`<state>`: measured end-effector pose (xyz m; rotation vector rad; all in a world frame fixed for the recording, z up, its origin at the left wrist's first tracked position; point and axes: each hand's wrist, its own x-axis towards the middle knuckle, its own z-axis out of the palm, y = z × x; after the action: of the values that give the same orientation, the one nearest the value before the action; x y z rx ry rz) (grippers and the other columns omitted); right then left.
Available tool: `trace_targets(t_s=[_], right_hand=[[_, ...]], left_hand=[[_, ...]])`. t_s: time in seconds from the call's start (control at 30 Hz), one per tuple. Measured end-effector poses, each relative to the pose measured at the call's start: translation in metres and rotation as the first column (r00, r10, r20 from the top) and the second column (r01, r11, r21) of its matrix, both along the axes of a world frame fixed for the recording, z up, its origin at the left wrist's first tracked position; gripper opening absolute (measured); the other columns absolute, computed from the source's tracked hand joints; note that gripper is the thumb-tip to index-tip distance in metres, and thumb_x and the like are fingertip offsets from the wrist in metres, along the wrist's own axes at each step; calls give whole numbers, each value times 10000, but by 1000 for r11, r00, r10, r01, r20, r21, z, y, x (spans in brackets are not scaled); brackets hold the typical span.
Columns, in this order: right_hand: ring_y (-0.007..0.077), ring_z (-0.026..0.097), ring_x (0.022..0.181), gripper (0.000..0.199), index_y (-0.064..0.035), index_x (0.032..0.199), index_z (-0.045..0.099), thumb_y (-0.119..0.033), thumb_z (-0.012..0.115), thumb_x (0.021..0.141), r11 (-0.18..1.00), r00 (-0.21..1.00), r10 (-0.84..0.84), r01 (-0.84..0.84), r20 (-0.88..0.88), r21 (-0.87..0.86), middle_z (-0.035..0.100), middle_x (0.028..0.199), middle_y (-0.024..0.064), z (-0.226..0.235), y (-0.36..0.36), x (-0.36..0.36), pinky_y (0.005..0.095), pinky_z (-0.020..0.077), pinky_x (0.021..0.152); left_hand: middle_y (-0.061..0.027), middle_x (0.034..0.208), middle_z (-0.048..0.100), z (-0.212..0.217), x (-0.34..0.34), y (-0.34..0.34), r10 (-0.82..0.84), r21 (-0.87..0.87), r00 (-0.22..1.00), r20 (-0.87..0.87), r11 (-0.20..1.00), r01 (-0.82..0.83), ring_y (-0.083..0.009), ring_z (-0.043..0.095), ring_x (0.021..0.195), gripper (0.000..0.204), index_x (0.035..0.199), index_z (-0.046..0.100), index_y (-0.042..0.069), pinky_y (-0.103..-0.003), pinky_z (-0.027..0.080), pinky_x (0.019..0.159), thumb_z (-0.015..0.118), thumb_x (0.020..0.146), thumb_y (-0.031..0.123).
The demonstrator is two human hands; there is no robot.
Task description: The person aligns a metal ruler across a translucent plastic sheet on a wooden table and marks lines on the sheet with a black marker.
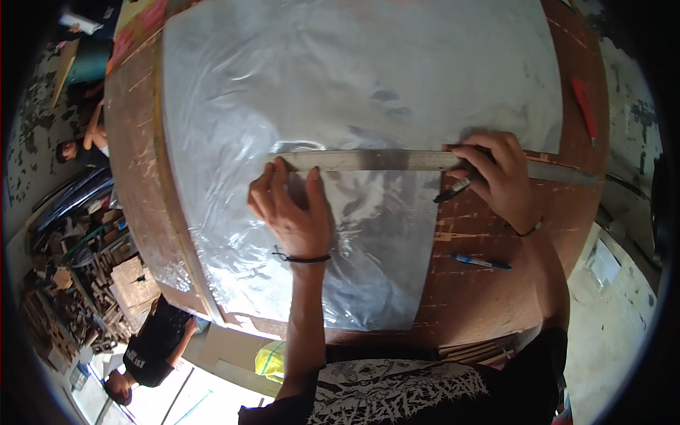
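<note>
A long metal ruler [382, 161] lies crosswise over a sheet of shiny, translucent plastic [354, 78]. My left hand [294, 216] has its fingers apart, the fingertips and thumb touching the ruler near its left end. Farther right, my right hand [501, 177] is closed around a dark marker-like stick [453, 190], whose end points down and left beside the sheet's edge. The fingers of that hand also rest at the ruler, partly covering it. Beyond them the ruler runs on toward the right side of the brown table [489, 297].
On the table, a blue pen [482, 262] lies below my right hand, and a red tool [584, 112] lies near the right edge. A long strip [177, 198] runs along the left side. Two people are at the left, near piled wood scraps [78, 283].
</note>
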<state>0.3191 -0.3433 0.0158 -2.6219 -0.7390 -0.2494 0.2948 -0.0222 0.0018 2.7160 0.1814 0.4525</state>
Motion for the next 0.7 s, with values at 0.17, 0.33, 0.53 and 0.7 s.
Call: trace_targets(t_s=[0.17, 0.33, 0.53, 0.7], right_hand=[[239, 579, 1008, 387, -132, 1089, 691, -237, 867, 761, 999, 1000, 17, -16, -15, 30, 609, 1153, 10, -2, 3, 1, 393, 514, 860], [218, 559, 1007, 391, -159, 1097, 710, -247, 870, 751, 998, 1000, 14, -13, -20, 67, 602, 1166, -24, -6, 2, 1, 376, 517, 871], [215, 554, 1024, 412, -165, 1106, 711, -237, 874, 735, 996, 998, 16, -12, -55, 85, 598, 1174, -32, -5, -1, 0, 376, 511, 897], [219, 562, 1030, 441, -159, 1121, 708, -207, 880, 717, 993, 996, 36, -26, -84, 113, 596, 1171, -20, -6, -2, 0, 380, 491, 904]], left_hand=[[-188, 1232, 607, -1, 1, 2, 2, 11, 1000, 11, 1000, -2, -375, 523, 1176, 466, 1306, 653, -19, -523, 430, 1017, 743, 948, 265], [-164, 1260, 607, -5, 0, 6, 6, 44, 1000, -5, 999, -6, -349, 526, 1189, 468, 1326, 657, -10, -500, 448, 1016, 730, 963, 276], [-142, 1278, 591, -10, -3, 6, 30, 20, 999, -39, 999, -29, -336, 491, 1234, 500, 1312, 662, -14, -494, 435, 1033, 761, 941, 305], [-149, 1271, 602, -11, -3, 9, 21, 71, 1000, -18, 997, -20, -328, 528, 1191, 475, 1333, 671, 13, -491, 456, 1015, 722, 972, 317]])
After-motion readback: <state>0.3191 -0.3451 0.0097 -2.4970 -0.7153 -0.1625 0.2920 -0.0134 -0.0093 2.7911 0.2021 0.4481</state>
